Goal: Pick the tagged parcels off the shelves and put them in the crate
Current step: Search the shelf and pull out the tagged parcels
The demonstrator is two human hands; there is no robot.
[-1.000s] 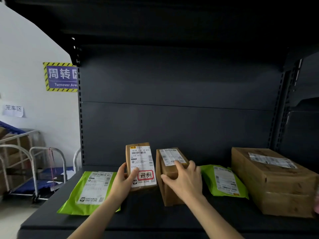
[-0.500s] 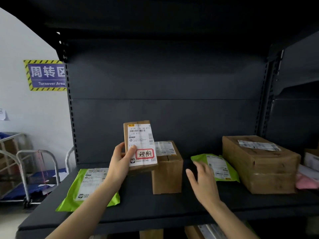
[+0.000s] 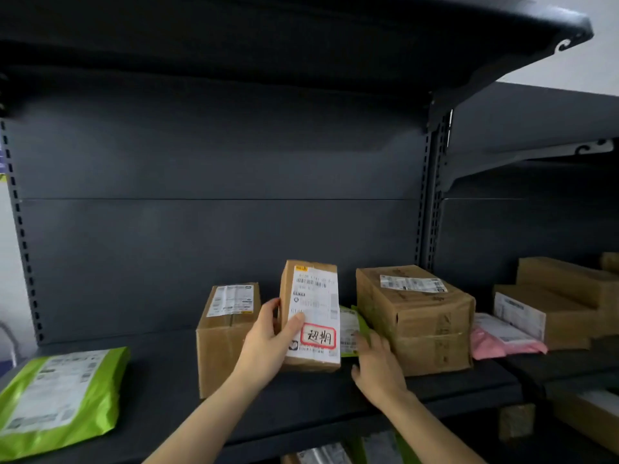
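My left hand [image 3: 268, 343] grips the small box [image 3: 311, 296] upright just above the shelf [image 3: 160, 380], thumb across its shipping label. A red-edged sticker [image 3: 318, 337] on that label reads 超期 in handwriting; the finer print is too small to read. My right hand [image 3: 376, 366] is loose and open, fingers at the green mailer [image 3: 350, 329] lying against the big box [image 3: 418, 316].

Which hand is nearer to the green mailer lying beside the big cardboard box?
Right. The right hand has its fingers at the near edge of the green mailer. The left hand is off to the left, holding the red-stamped parcel in front of it.
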